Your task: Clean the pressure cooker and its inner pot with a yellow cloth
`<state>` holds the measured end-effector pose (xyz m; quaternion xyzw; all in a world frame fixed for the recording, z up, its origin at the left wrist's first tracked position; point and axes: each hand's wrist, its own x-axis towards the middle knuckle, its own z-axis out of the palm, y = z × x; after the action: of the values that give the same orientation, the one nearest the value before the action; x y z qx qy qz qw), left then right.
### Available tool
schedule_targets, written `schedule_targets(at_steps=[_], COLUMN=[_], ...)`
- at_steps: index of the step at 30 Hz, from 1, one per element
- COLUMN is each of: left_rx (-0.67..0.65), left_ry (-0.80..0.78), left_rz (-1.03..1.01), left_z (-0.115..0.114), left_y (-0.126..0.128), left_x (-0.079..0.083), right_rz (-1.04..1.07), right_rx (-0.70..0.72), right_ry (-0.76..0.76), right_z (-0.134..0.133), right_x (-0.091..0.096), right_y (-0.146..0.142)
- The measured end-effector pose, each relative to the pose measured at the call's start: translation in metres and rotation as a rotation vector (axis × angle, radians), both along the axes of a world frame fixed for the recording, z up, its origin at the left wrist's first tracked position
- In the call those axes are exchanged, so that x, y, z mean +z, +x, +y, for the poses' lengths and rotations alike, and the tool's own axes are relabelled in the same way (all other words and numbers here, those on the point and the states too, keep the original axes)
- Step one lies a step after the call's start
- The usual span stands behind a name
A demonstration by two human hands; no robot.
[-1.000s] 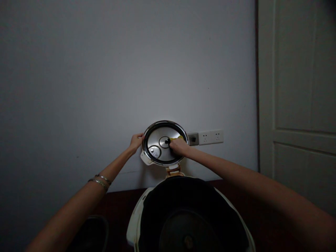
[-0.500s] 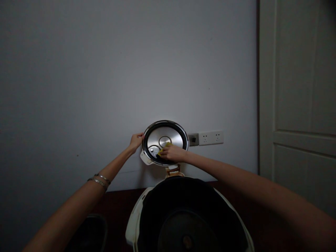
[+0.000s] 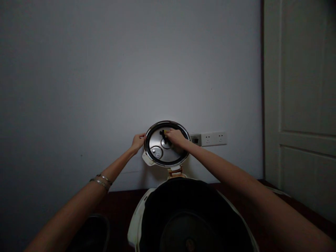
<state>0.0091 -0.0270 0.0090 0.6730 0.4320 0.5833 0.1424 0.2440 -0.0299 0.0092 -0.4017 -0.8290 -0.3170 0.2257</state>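
A cooker lid with a round shiny metal inner face and a black seal stands open above the cooker body. My left hand is closed on the lid's left rim. Against the upper middle of the metal face, my right hand presses a small yellow sponge, mostly hidden by the fingers. A dark patch beside it looks like a reflection. Low on the left of the lid's face sits a round valve. The cooker's wide dark cavity gapes below, its inner pot out of place.
Behind the lid rises a pale wall with a white socket panel and a grey socket. A dark bowl-like container rests on the dark red table, left of the cooker. A panelled door is at the right.
My right hand has moved up across the lid's inner face with the sponge, uncovering the valve. My left hand keeps its hold on the rim. The view has shifted slightly.
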Motion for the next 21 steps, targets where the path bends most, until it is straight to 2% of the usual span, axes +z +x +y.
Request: schedule_targets(at_steps=[5, 10, 15, 18, 21], left_rx=[-0.007, -0.015, 0.004, 0.018, 0.017], left_ry=[0.005, 0.01, 0.0, -0.008, -0.011], left_rz=[0.018, 0.031, 0.025, 0.021, 0.01], left_z=[0.003, 0.002, 0.0, -0.003, -0.005], left_y=[-0.002, -0.001, 0.001, 0.002, 0.004], left_x=[-0.002, -0.001, 0.001, 0.001, 0.001], right_rz=[0.086, 0.037, 0.007, 0.006, -0.081], right_rx=[0.051, 0.187, 0.345, 0.347, 0.355], right_ry=[-0.003, -0.054, -0.11, -0.11, -0.127], right_z=[0.005, 0.0, -0.008, -0.014, -0.02], right_x=[0.007, -0.009, -0.03, -0.04, -0.048], right_y=[-0.025, -0.038, -0.029, -0.02, -0.01])
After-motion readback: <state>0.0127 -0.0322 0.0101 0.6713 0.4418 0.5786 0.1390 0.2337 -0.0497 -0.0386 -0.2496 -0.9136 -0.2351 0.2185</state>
